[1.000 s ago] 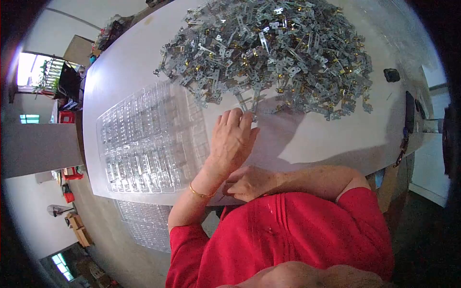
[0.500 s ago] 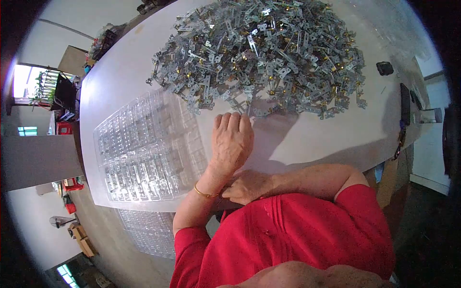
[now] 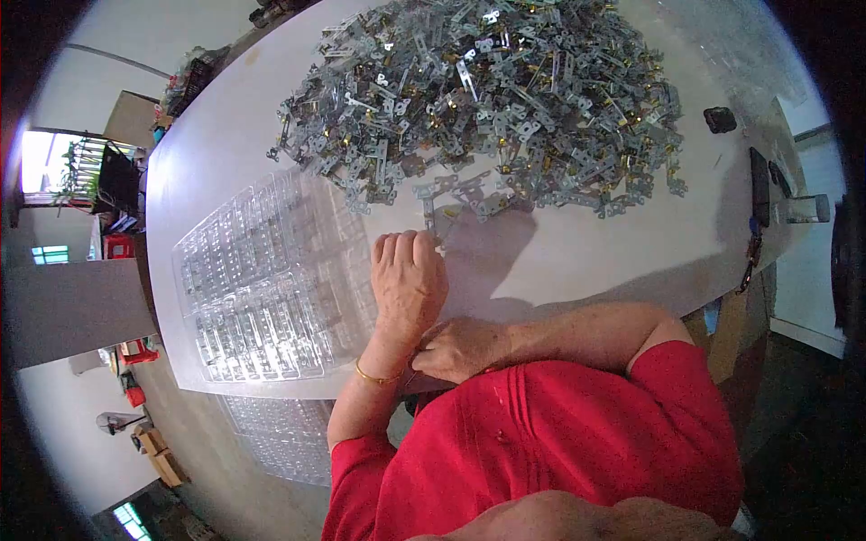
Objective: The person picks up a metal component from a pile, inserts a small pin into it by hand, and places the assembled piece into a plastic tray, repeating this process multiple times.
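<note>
My left hand point(image 3: 408, 278), with a gold bangle at its wrist, is palm down on the table with its fingers curled. A thin metal bracket point(image 3: 429, 215) shows at its fingertips, near the front of the pile; the grip underneath is hidden. My right hand point(image 3: 462, 350) lies across my body at the table edge, beside the left wrist. Its fingers are closed, and whatever they hold cannot be made out. Beyond both hands spreads a large heap of small metal brackets point(image 3: 505, 108), some with brass-coloured parts.
Clear plastic blister trays point(image 3: 257, 270) lie on the white table point(image 3: 595, 252) to the left. More clear trays point(image 3: 280, 437) are below the table edge. At the right are a small black object point(image 3: 720, 120), a dark flat object point(image 3: 760, 185) and a clear cup point(image 3: 809, 209).
My left hand has drawn back from the heap, moving left and toward me, and a bracket now shows beyond its fingertips. My right hand has stayed almost in place.
</note>
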`<state>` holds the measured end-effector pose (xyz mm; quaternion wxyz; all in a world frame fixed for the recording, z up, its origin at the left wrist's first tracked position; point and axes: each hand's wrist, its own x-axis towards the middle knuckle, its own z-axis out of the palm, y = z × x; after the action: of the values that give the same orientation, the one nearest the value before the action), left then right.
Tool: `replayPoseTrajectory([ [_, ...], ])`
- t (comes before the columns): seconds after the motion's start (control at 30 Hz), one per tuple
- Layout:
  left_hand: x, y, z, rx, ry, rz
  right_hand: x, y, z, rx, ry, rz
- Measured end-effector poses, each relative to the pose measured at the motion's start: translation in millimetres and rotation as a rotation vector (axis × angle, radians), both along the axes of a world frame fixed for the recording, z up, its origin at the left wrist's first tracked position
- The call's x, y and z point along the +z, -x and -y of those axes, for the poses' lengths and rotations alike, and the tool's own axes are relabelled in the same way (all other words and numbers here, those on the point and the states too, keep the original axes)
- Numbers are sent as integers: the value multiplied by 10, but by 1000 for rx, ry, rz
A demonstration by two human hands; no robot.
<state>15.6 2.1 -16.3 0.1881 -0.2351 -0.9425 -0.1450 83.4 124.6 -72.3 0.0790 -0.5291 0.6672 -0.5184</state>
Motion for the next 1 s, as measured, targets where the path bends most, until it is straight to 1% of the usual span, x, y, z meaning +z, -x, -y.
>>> replayPoseTrajectory([
  [0.13,-7,19,-19,93,-134,-17,37,12,-11,30,-63,9],
  [0.2,-12,28,-18,143,-199,18,75,24,-10,22,-28,-5],
  [0.3,42,-24,64,202,-487,130,46,40,-9,30,69,-22],
  [0.33,161,-96,78,339,-715,374,26,43,-4,37,112,-26],
  [0.37,47,-127,227,315,-870,396,10,36,-6,43,64,-30],
  [0.43,156,-238,361,393,-1039,463,-9,19,-22,55,-29,-35],
  [0.53,82,-420,587,459,-1148,521,11,6,-49,69,-141,7],
  [0.63,-11,-529,697,530,-1131,557,72,13,-55,38,-126,-14],
  [0.73,29,-563,695,595,-1061,621,137,61,-70,43,-61,-52],
  [0.83,-98,-557,774,574,-976,608,130,57,-71,52,-94,-49],
  [0.93,8,-531,669,727,-815,628,173,63,-84,48,-106,-24],
  [1.0,51,-528,600,727,-655,541,164,73,-79,60,-95,-42],
])
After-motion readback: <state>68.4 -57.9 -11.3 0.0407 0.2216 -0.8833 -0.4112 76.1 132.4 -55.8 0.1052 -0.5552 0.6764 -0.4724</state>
